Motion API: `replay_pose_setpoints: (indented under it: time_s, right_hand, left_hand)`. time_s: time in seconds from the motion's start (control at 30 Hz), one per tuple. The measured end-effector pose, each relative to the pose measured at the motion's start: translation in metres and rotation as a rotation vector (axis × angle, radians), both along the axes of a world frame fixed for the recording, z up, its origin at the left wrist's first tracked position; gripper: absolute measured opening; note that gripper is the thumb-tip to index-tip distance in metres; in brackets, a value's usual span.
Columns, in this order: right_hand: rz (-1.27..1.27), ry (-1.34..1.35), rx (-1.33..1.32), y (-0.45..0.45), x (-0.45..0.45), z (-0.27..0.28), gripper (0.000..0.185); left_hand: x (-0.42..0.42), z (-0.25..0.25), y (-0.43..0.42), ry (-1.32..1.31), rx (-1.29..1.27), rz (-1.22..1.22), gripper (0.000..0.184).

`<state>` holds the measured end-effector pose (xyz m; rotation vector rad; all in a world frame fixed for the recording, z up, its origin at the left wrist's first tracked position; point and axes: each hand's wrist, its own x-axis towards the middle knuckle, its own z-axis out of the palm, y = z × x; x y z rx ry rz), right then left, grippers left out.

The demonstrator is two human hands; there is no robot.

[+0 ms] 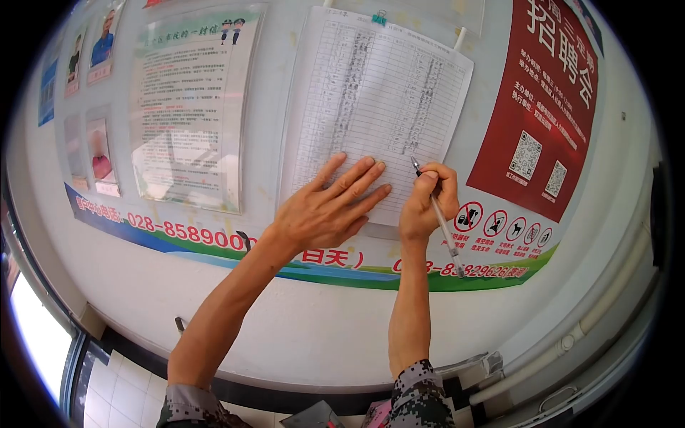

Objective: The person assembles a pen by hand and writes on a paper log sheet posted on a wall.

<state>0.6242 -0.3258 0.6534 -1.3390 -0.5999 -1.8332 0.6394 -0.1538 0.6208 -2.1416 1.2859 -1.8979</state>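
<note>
A ruled form sheet point(389, 93) with handwritten columns hangs on the wall board, a green binder clip point(379, 18) at its top edge. My left hand point(332, 200) lies flat across the lower left of the sheet, fingers spread and pressing on it. My right hand point(432, 200) is closed around a clear-barrelled pen point(444, 228), at the sheet's lower right. The pen's tip points up and left at the paper, close to the last handwritten lines; whether it touches cannot be made out.
Left of the sheet hangs a printed notice point(189, 114) in a clear sleeve, with small portrait photos point(102, 153) beyond it. To the right is a red poster point(535, 107) with QR codes. Pipes point(571, 339) run along the lower right wall; tiled floor point(118, 389) shows below.
</note>
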Motion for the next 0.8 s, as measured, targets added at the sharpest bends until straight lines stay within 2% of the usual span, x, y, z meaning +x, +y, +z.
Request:
replay_pose_setpoints:
  time_s: [0.8]
  right_hand:
    - [-0.002,0.029,-0.034,-0.001,-0.0006,0.0022,0.008]
  left_hand:
    - [0.0011,-0.0007,-0.0009,-0.002,-0.001,0.003,0.058]
